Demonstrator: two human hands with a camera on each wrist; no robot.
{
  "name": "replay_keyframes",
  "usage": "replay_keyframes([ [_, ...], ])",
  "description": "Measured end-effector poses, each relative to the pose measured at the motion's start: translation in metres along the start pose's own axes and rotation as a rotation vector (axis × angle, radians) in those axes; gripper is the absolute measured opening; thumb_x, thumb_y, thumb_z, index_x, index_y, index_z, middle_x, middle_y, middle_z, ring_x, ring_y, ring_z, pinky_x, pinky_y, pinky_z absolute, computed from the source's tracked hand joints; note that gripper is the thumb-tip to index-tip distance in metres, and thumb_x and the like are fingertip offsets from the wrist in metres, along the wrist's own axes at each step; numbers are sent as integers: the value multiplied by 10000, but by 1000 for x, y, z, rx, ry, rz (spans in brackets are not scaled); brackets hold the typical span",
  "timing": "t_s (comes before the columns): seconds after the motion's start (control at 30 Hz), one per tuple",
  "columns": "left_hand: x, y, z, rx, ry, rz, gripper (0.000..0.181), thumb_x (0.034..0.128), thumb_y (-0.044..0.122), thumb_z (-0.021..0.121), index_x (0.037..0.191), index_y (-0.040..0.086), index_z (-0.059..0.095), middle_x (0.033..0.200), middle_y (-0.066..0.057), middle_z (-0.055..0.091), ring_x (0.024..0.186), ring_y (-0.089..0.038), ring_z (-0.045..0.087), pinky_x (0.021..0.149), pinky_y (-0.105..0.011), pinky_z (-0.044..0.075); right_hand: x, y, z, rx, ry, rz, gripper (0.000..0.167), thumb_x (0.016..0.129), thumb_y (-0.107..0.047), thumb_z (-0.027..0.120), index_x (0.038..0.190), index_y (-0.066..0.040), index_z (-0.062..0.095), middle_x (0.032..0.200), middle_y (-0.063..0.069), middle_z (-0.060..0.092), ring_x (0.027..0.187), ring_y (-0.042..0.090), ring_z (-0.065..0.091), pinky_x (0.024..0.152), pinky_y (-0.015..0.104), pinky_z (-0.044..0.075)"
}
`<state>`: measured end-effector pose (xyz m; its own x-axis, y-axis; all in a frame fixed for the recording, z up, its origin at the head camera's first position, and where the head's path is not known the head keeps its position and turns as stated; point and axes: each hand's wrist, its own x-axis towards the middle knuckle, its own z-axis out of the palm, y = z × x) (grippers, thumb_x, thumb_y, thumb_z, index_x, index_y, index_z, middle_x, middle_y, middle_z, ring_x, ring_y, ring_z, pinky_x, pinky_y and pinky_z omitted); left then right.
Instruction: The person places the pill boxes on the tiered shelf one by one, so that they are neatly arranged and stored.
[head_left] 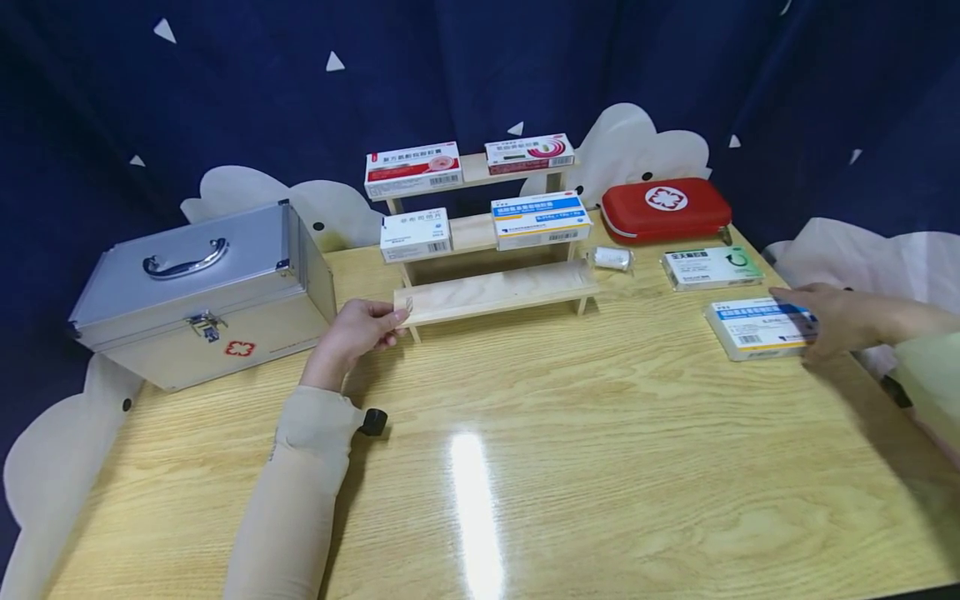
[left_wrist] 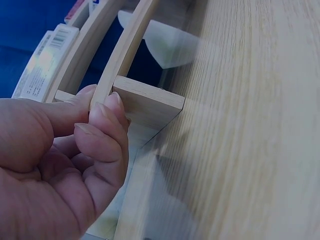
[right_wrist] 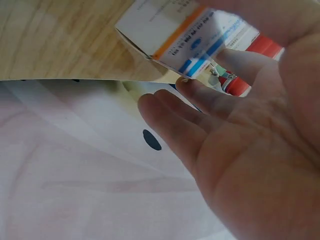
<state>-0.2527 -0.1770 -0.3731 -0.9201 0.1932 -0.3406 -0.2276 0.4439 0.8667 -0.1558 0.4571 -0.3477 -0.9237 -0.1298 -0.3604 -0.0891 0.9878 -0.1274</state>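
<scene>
My left hand (head_left: pixel 358 332) pinches the left end of the bottom step of a wooden tiered shelf (head_left: pixel 495 292). In the left wrist view the thumb and fingertips (left_wrist: pixel 115 102) press the edge of that step from both sides. At the table's right, my right hand (head_left: pixel 847 321) is around the right end of a blue-and-white medicine box (head_left: pixel 757 329) lying flat. The right wrist view shows its fingers (right_wrist: pixel 172 125) fairly straight alongside the box (right_wrist: pixel 170 30), with the thumb on the other side. Whether they press on it is unclear.
Medicine boxes (head_left: pixel 415 235) stand on the upper two steps. A silver first-aid case (head_left: pixel 217 292) is at left. At right are a red zip case (head_left: pixel 666 212), a small wrapped white roll (head_left: pixel 611 258) and a green-and-white box (head_left: pixel 711 268). A dark blue curtain (head_left: pixel 465 75) hangs behind.
</scene>
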Motion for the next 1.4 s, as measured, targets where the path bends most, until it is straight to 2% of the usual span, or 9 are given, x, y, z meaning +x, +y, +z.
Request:
replay_keyframes([
  [0.2, -2, 3, 1, -5, -2, 11, 354, 1024, 239, 564, 1256, -25, 602, 1012, -132, 655, 753, -150, 557, 672, -223, 494, 2, 5, 2, 2, -1, 46, 1066, 636, -150, 877, 1480, 74, 266, 1284, 416, 299, 994, 487, 445, 848, 670, 390],
  [0.37, -4, 3, 1, -10, -7, 17, 347, 1028, 223, 559, 1256, -36, 599, 1023, -152, 656, 733, -137, 550, 652, -217, 480, 2, 4, 3, -14, 6, 39, 1063, 644, -189, 896, 1472, 78, 285, 1269, 421, 326, 981, 475, 461, 832, 652, 405],
  [0.63, -3, 2, 1, -17, -6, 7, 350, 1025, 223, 567, 1266, -30, 594, 1042, -161, 655, 730, -136, 561, 657, -220, 490, -1, 6, 4, -44, 27, 13, 1080, 632, -374, 918, 1433, 88, 358, 1224, 410, 414, 985, 447, 481, 816, 657, 410],
  [0.87, -2, 2, 1, -19, -6, 11, 344, 1024, 220, 570, 1260, -28, 601, 1047, -171, 659, 720, -133, 559, 644, -213, 482, -10, -1, 4, -37, 94, 25, 1111, 616, -502, 909, 1391, 105, 394, 1157, 383, 438, 938, 393, 485, 781, 563, 438],
  [1.0, -2, 2, 0, -12, -1, 10, 350, 1019, 232, 576, 1257, -23, 604, 1033, -160, 665, 729, -142, 561, 648, -215, 489, -19, -14, -1, -35, 124, 19, 1108, 647, -513, 893, 1414, 97, 376, 1171, 372, 436, 898, 364, 505, 751, 516, 454],
  [1.13, -2, 2, 1, -4, -1, 15, 352, 1016, 245, 580, 1249, -17, 610, 1018, -152, 673, 735, -147, 564, 647, -216, 493, -25, -36, -7, -10, 157, 8, 1113, 659, -511, 890, 1452, 64, 361, 1217, 360, 407, 917, 371, 511, 734, 483, 450],
  [1.27, -1, 2, 1, -6, 0, 14, 340, 1015, 245, 582, 1233, -13, 616, 1021, -161, 674, 727, -143, 562, 635, -210, 487, -28, -68, -14, 22, 201, -56, 1100, 642, -464, 917, 1466, 34, 384, 1240, 328, 418, 962, 369, 542, 726, 448, 461],
  [1.4, -2, 1, 0, -7, 0, 9, 351, 1015, 248, 583, 1246, -15, 609, 1026, -162, 673, 723, -137, 560, 634, -206, 484, -29, -100, -19, -3, 279, -157, 1052, 623, -401, 943, 1447, 16, 440, 1232, 281, 483, 960, 338, 551, 719, 426, 463],
])
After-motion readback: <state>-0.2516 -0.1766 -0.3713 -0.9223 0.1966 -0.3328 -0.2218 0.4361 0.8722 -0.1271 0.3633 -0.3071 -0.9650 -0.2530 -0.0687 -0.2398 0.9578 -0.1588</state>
